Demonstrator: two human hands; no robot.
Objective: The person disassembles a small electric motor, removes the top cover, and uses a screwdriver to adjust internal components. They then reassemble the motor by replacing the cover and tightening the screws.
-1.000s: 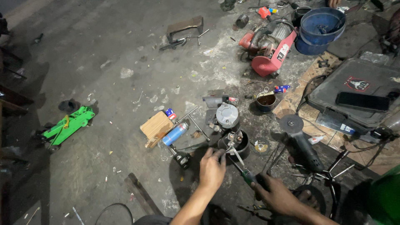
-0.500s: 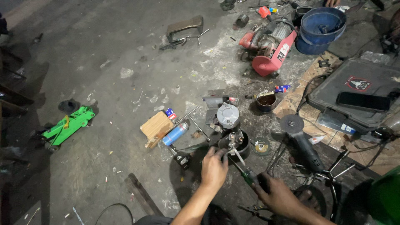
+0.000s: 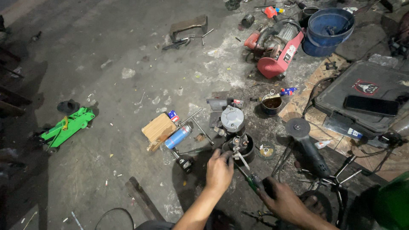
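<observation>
While the left hand (image 3: 219, 170) is gripping the edge of a small round black motor part (image 3: 240, 147) lying on the floor, the right hand (image 3: 286, 202) is clenching a green-handled screwdriver (image 3: 251, 181), its shaft angling up into that part. Just left of the left hand, a blue spray can (image 3: 178, 136) is lying beside a wooden block (image 3: 157, 130); an angle grinder (image 3: 309, 147) is lying above the right hand.

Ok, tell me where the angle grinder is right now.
In the head view the angle grinder lies on the floor at right of centre, just right of the black round part the left hand touches, beside the black case.
</observation>
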